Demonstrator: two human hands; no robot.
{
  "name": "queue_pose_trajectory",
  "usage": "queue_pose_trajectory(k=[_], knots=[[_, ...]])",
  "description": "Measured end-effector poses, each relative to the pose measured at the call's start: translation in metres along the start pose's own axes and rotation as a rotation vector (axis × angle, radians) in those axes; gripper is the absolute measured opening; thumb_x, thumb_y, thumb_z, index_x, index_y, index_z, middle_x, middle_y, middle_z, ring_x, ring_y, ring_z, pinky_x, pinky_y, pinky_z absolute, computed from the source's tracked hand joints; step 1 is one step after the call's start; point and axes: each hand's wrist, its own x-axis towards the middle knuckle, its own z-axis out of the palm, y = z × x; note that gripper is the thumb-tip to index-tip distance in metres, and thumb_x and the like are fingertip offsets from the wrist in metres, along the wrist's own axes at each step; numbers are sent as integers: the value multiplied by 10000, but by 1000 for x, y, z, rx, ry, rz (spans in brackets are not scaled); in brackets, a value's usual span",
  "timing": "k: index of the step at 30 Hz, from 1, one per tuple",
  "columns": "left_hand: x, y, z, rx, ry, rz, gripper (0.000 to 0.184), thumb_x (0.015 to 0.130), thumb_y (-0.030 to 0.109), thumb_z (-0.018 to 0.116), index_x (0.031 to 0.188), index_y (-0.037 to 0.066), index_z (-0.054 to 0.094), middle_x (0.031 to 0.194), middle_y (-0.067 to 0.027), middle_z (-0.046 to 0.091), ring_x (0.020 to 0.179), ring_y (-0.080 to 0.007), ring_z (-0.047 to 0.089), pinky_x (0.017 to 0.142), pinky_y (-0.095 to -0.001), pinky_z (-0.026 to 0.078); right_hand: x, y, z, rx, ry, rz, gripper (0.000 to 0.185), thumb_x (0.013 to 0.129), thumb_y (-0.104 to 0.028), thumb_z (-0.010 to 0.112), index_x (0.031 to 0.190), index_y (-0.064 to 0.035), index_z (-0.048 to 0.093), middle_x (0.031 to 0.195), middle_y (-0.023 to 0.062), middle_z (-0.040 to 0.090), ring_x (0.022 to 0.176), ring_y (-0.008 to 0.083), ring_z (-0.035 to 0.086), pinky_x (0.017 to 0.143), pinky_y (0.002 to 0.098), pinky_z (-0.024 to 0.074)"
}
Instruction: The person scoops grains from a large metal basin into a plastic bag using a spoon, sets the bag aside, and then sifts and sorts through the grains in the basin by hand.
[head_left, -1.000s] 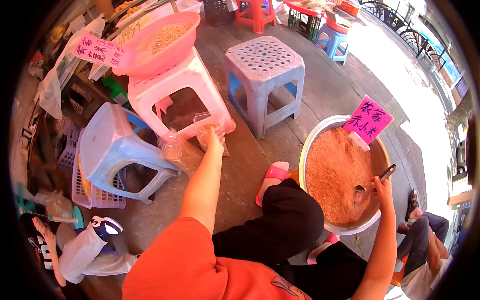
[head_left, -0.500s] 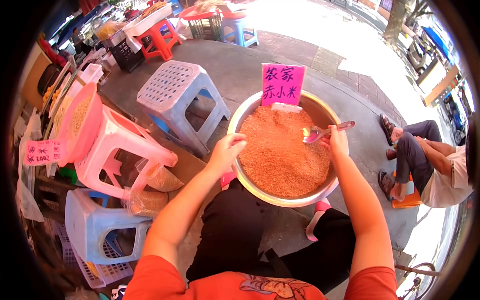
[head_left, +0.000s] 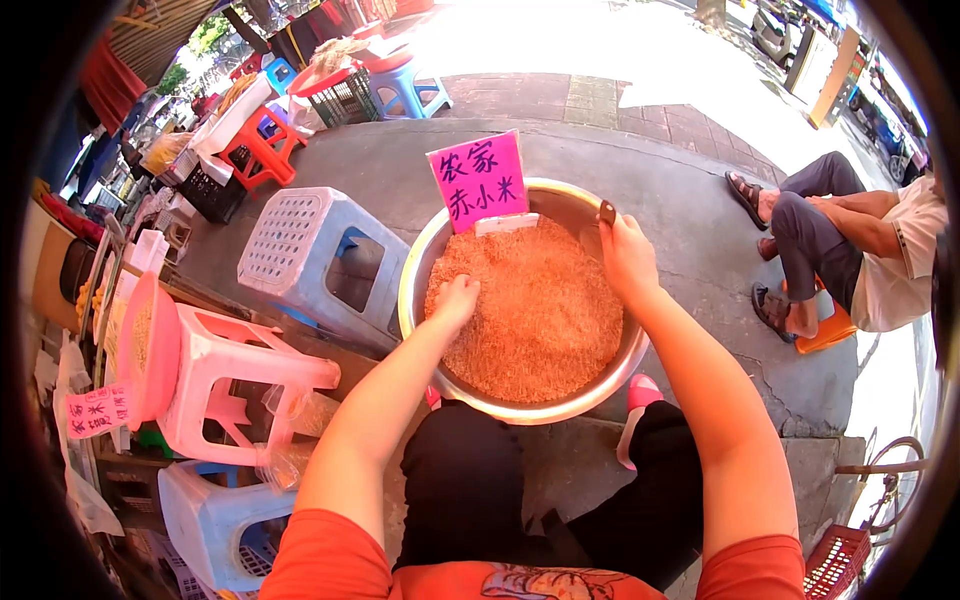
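Observation:
A wide metal basin (head_left: 412, 290) full of reddish grain (head_left: 545, 310) stands between my knees. Over the left part of the grain, my left hand (head_left: 458, 300) has its fingers curled in; whether anything is inside them is hidden. At the basin's upper right, my right hand (head_left: 627, 255) is closed around the spoon (head_left: 607, 212), whose dark handle end shows above the fingers while its bowl cannot be seen. A pink sign (head_left: 478, 182) with black writing stands at the basin's back edge, in a white holder (head_left: 506, 224) on the grain.
Left of the basin are a grey-blue stool (head_left: 350, 225), a pink stool (head_left: 215, 345) with bags of grain (head_left: 312, 412) beside it, and a light blue stool (head_left: 205, 510). A pink bowl (head_left: 150, 350) rests beyond them. Another person (head_left: 850, 240) sits at the right.
My left hand has gone from the bags to the basin's rim and then in over the grain, its fingers curling. My right hand has lifted towards the upper right rim, and the spoon's bowl has gone from sight.

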Motion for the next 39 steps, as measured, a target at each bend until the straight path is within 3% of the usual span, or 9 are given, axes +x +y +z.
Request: queue_pose_trajectory(k=[7,10,17,21,24,28,32,35,39], knots=[[-45,50,30,159,72,332,488,879,336,577,1273,56,507,1289,-207,456,1236,-364,397,1021,-486,324,-5,80,104,623,-21,658,301,997,-301,439,1154,-73,560,841,26,551,651,66,530,557,232,440],[-26,53,15,326,314,343,550,864,363,586,1330,102,457,1381,-153,381,1302,-344,318,1040,-520,289,-17,47,87,309,-327,768,502,911,-387,496,1276,-43,513,1235,257,555,1169,409,504,1010,427,383],[33,36,6,255,167,76,492,880,394,564,1219,38,552,1186,-179,545,1133,-342,496,964,-448,377,-40,39,114,286,-468,718,590,883,-471,481,1244,-8,537,1270,218,523,1224,402,444,1039,464,334],[26,53,19,-493,-165,93,389,923,344,567,1012,-27,640,867,-73,645,830,-150,569,782,-292,436,-28,12,115,706,-559,835,500,872,-346,528,1225,8,537,1101,186,610,1037,283,582,909,391,428],[9,65,29,-599,-263,202,325,940,271,553,1083,-13,622,964,-39,633,909,-102,546,824,-256,422,-17,-8,98,930,-670,908,460,875,-304,546,1190,31,550,1065,151,619,947,225,596,819,346,458],[-19,67,9,-567,-353,282,305,942,236,553,1112,-12,609,978,-14,624,912,-73,538,849,-247,426,-4,-20,48,862,-912,660,440,882,-260,580,1239,-7,530,1052,108,624,964,184,590,831,341,461],[-50,49,-51,429,-242,704,814,771,334,735,1392,-22,348,1356,-199,412,1228,-301,428,1005,-420,374,-30,-22,1,238,-856,-123,789,774,-302,727,1404,-20,345,1344,254,422,1192,328,487,922,383,475],[-73,33,-63,712,-366,563,1098,638,382,814,1467,21,191,1388,-262,289,1251,-417,340,1003,-517,351,-63,-21,-6,-7,-1056,-171,1018,681,-292,808,1472,-92,200,1446,285,240,1272,424,364,962,464,462],[-81,45,-35,854,-367,403,1157,562,245,836,1454,-34,154,1235,-261,366,1152,-443,398,990,-495,391,-69,-29,20,-178,-1068,-114,1076,609,-135,811,1476,-116,173,1325,267,346,1194,483,384,945,500,459]])
